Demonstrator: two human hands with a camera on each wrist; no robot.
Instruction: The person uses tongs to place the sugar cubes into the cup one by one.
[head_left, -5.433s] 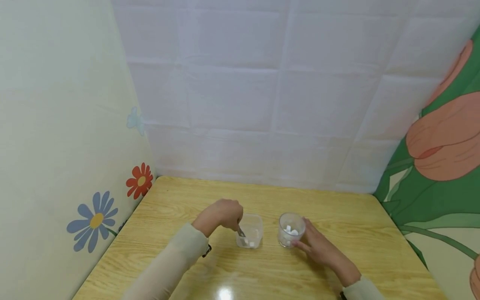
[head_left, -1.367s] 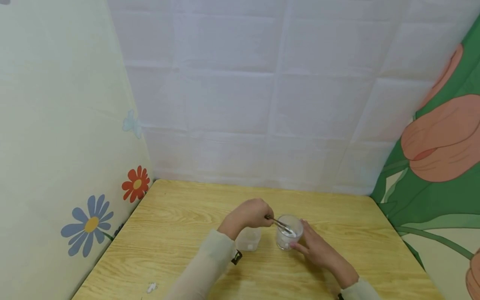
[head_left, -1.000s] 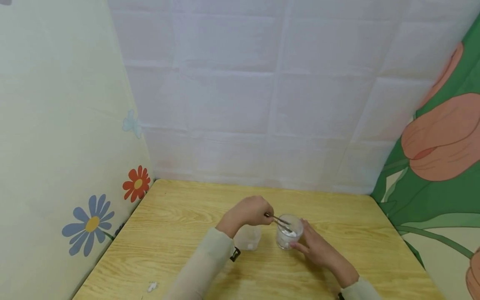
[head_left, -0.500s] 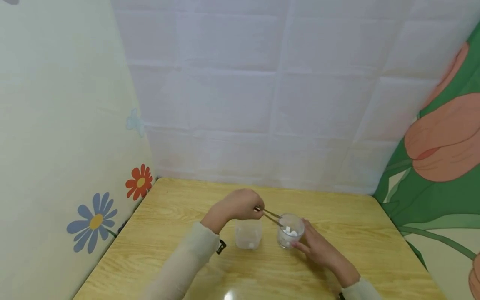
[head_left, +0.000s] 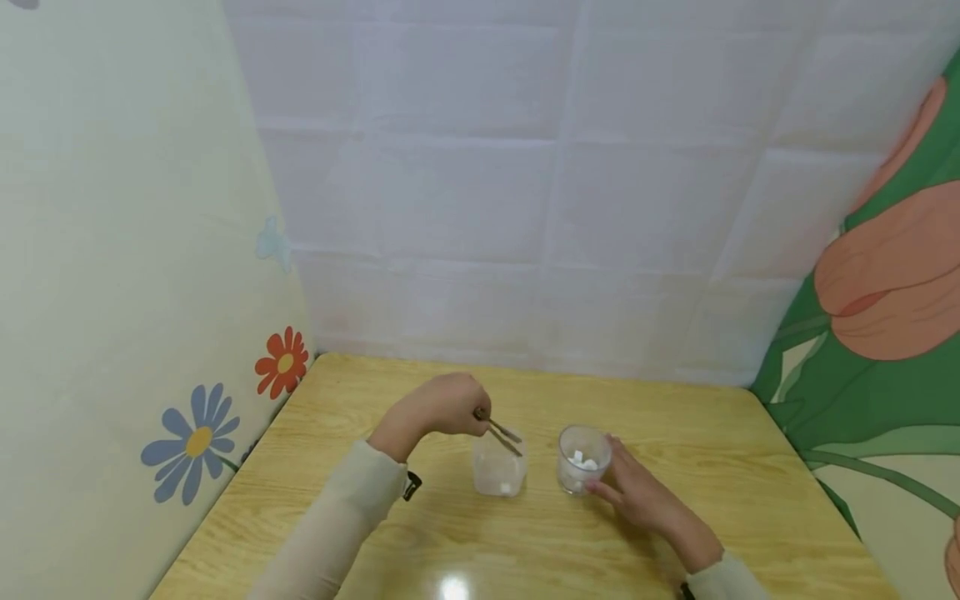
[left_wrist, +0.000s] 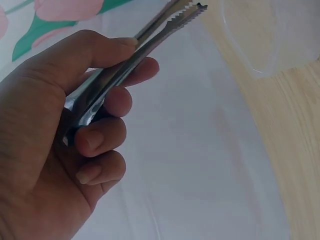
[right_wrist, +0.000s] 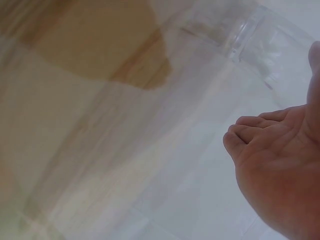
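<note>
My left hand [head_left: 442,404] grips small metal tongs [head_left: 504,435] above a clear plastic container [head_left: 487,467]. The left wrist view shows their serrated tips [left_wrist: 186,19] apart, with nothing between them; fingers and thumb wrap the handle. One small white cube [head_left: 506,489] lies low in the container's near right part. To the right stands an upright clear glass cup [head_left: 567,481] holding several white cubes [head_left: 581,458]. My right hand [head_left: 637,492] steadies this cup from its right side, thumb in front and fingers behind. In the right wrist view, the glass [right_wrist: 280,45] shows beyond the palm.
Everything stands on a wood-grain table [head_left: 585,550]. A pale cloth backdrop [head_left: 465,208] hangs along the far edge. Flower-printed sheets flank it, with blue and red flowers [head_left: 198,442] on the left and large tulips [head_left: 885,283] on the right.
From tips inside the cup, the left hand has moved left with the tongs, now over the plastic container. The tongs have spread and hold no cube. The right hand stays at the cup.
</note>
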